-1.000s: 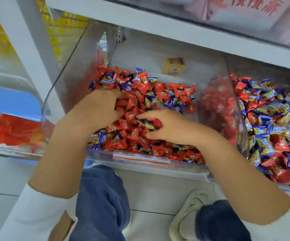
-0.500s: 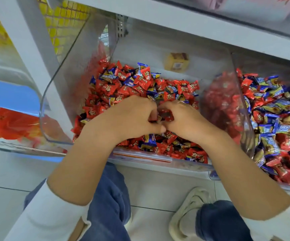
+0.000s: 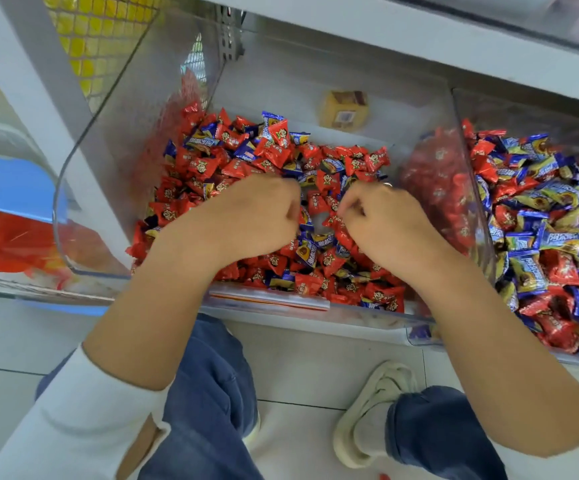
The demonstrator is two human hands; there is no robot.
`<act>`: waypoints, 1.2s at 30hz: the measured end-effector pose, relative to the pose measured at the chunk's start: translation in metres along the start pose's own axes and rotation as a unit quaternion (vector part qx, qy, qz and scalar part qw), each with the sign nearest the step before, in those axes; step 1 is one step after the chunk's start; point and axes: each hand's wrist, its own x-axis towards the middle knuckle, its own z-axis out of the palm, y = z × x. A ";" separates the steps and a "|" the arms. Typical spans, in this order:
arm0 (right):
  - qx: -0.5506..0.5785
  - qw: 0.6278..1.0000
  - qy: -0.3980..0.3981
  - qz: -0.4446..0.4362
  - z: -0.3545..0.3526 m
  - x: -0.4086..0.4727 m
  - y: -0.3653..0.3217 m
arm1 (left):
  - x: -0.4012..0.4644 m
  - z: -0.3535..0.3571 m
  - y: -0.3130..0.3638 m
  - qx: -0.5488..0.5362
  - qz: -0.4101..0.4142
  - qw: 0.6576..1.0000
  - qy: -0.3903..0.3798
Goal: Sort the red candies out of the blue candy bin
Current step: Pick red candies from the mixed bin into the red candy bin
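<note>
A clear plastic bin (image 3: 108, 188) is holding shiny red wrapped candies (image 3: 205, 166) mixed with blue-and-yellow wrapped candies (image 3: 307, 251); its neighbour, a second clear bin (image 3: 482, 216), is holding the same mix. The left hand (image 3: 250, 216) and right hand (image 3: 385, 220) are lying curled in the pile, what they are gripping being hidden

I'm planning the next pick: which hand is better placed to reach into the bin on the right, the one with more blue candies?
Probably the right hand: it sits nearer the clear divider beside that right bin. The left hand would have to cross over it.
</note>
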 end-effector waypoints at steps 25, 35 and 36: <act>-0.061 0.994 -0.082 0.023 0.019 -0.020 0.013 | 0.019 0.012 0.017 0.056 0.031 0.997 -0.040; -0.058 0.990 -0.128 0.010 0.027 -0.011 0.018 | 0.047 0.010 0.020 0.188 0.021 0.959 -0.210; -0.059 0.988 -0.139 0.007 0.027 -0.009 0.017 | 0.047 0.013 0.019 0.196 0.019 0.953 -0.231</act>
